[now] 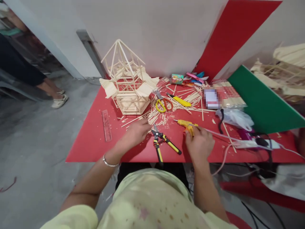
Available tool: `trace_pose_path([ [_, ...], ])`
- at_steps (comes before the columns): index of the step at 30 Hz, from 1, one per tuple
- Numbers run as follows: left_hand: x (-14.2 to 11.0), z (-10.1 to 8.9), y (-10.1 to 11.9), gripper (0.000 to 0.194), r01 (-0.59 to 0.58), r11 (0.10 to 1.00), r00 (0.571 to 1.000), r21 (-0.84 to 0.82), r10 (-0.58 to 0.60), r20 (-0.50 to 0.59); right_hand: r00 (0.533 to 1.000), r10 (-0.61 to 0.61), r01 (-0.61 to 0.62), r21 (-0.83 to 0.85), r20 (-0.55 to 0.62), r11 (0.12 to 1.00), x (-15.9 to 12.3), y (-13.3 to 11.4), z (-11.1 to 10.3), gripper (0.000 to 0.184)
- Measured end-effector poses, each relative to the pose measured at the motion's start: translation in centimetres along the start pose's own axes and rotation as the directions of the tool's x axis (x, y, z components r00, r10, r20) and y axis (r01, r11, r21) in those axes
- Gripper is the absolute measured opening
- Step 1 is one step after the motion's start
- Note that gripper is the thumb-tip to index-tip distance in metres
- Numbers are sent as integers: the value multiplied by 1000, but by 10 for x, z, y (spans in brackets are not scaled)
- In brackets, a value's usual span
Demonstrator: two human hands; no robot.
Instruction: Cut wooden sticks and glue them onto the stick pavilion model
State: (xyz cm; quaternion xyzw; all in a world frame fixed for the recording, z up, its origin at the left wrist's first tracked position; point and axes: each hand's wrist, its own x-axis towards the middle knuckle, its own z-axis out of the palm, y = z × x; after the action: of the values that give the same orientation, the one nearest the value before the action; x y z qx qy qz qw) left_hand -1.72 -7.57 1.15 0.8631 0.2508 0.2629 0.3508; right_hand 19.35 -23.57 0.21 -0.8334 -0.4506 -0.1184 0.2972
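Observation:
My right hand is wrapped round the handle of a yellow hot glue gun, its nozzle pointing left. The fingers of my left hand are pinched together beside the jaws of black-and-yellow pliers lying on the table. What that pinch holds, if anything, is too small to make out. Thin wooden sticks lie scattered just beyond both hands. Behind them stands a lantern-like frame built from such sticks, with a pointed top and slatted side panels.
On the red table lie a clear ruler, scissors with red and yellow handles, and a yellow utility knife. A green board leans at right near a plastic bag and cords. A person's legs show at left.

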Motion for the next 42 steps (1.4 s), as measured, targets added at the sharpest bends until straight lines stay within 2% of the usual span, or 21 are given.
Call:
trace_pose_path([
  [2,1,8,11,9,21,996,1000,-83,-20,17,978,-209,208,137,-9,968,-3,-23,1,31],
  [4,0,17,26,10,47,989,999,-143,-46,11,921,-386,363,254,44,896,-5,-41,8,33],
  [5,0,20,33,10,75,980,997,-183,-77,-4,892,-444,403,298,82,865,-7,-47,14,34],
  [7,-4,25,46,7,164,934,981,-316,-188,-47,865,-482,404,378,138,833,-10,-50,27,34],
  [8,-7,26,51,3,200,898,966,-392,-247,-72,866,-475,375,421,159,826,-12,-47,33,33],
  [9,-11,28,53,6,221,863,950,-454,-295,-99,875,-450,331,461,176,824,-13,-42,38,33],
  [11,-24,31,52,23,210,845,932,-491,-324,-159,912,-350,200,514,212,834,-16,-29,43,32],
  [13,-41,39,43,32,147,909,949,-390,-240,-203,942,-213,42,537,260,842,-18,-18,42,32],
  [15,-62,52,31,36,55,968,985,-244,-92,-145,949,-129,-55,553,288,832,-19,-13,38,33],
  [16,-72,60,24,42,-4,986,995,-166,-14,-104,952,-124,-59,562,281,825,-19,-13,36,33],
  [18,-89,73,13,55,-108,994,993,-21,106,-60,961,-164,14,558,220,829,-19,-17,36,32],
  [20,-100,83,5,64,-154,985,986,75,159,-58,957,-235,116,518,171,848,-18,-23,39,31],
  [22,-104,87,0,65,-171,978,982,119,179,-64,936,-300,183,479,182,859,-16,-27,44,31],
  [31,-101,83,-1,64,-205,972,973,117,216,-87,904,-366,236,454,222,859,-10,-38,45,29],
  [37,-102,80,0,67,-205,976,974,74,211,-84,914,-332,204,442,234,873,-9,-40,51,31],
  [42,-102,81,-2,79,-220,973,973,71,224,-60,903,-344,208,440,256,874,-12,-32,59,31],
])
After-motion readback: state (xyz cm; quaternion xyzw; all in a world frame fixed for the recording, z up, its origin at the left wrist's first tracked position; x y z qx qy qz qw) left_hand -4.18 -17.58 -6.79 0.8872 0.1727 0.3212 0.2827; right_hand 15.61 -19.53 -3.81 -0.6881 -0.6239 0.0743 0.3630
